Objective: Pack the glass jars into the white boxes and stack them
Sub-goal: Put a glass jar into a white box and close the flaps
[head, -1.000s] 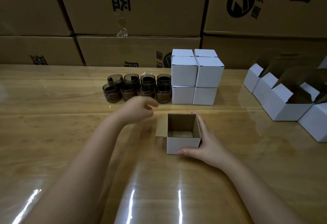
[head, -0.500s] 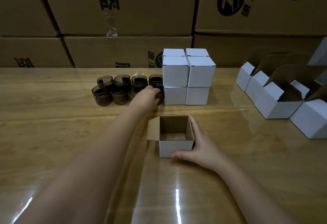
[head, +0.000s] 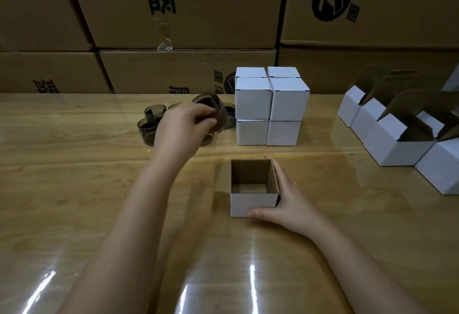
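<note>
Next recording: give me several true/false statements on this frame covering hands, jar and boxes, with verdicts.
1. The left hand grips a glass jar, which is tilted. True.
2. The open white box has a jar inside. False: it is empty.
3. The closed white boxes stand two high. True.
4. The right hand is lifted clear of the open white box. False: its fingers lie along the box's right side, with the thumb at the front.
</note>
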Action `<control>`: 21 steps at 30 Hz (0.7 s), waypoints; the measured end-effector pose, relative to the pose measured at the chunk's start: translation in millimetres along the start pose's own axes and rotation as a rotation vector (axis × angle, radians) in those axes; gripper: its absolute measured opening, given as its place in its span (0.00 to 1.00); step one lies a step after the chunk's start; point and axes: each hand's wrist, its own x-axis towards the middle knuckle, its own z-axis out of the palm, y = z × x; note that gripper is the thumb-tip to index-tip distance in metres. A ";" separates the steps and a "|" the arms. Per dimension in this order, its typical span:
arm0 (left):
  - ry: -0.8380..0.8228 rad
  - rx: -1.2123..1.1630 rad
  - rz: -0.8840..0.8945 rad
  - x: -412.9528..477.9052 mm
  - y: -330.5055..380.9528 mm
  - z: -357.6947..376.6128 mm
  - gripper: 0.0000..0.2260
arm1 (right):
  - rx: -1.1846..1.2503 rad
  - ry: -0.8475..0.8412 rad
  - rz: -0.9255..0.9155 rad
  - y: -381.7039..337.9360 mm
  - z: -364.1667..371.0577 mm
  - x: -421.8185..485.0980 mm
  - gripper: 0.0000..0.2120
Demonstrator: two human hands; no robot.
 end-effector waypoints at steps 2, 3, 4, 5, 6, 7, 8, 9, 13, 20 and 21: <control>-0.111 -0.150 0.035 -8.3 7.8 -16.4 0.11 | 0.005 -0.006 0.008 -0.4 0.0 -0.3 0.56; -0.168 -0.180 0.093 -12.5 12.1 -22.1 0.10 | 0.008 -0.008 0.012 -0.6 -0.2 -0.4 0.57; -0.205 -0.154 0.178 -16.3 15.3 -25.3 0.10 | 0.012 -0.010 0.015 -0.8 -0.4 -0.6 0.57; -0.219 -0.077 0.282 -19.3 18.5 -26.4 0.10 | 0.018 -0.010 0.016 -1.1 -0.5 -0.6 0.58; -0.218 0.020 0.385 -21.2 21.8 -26.4 0.09 | 0.021 -0.011 0.016 -1.8 -0.4 -0.3 0.58; -0.216 0.093 0.466 -22.1 24.5 -25.4 0.08 | 0.023 -0.012 0.015 -2.5 0.0 0.0 0.58; -0.229 0.122 0.510 -22.0 26.5 -24.2 0.08 | 0.026 -0.012 0.015 -3.0 0.2 0.4 0.58; -0.257 0.115 0.523 -22.4 28.4 -22.9 0.08 | 0.032 -0.012 0.014 -3.5 0.5 0.4 0.57; -0.407 -0.017 0.480 -26.6 32.7 -16.6 0.08 | 0.056 -0.004 -0.011 -3.9 0.6 0.6 0.54; -0.487 -0.017 0.434 -27.1 37.0 -14.4 0.10 | 0.057 0.004 -0.027 -3.7 0.9 1.2 0.53; -0.503 -0.016 0.434 -27.5 37.3 -15.1 0.09 | 0.063 0.004 -0.031 -3.7 0.8 1.1 0.53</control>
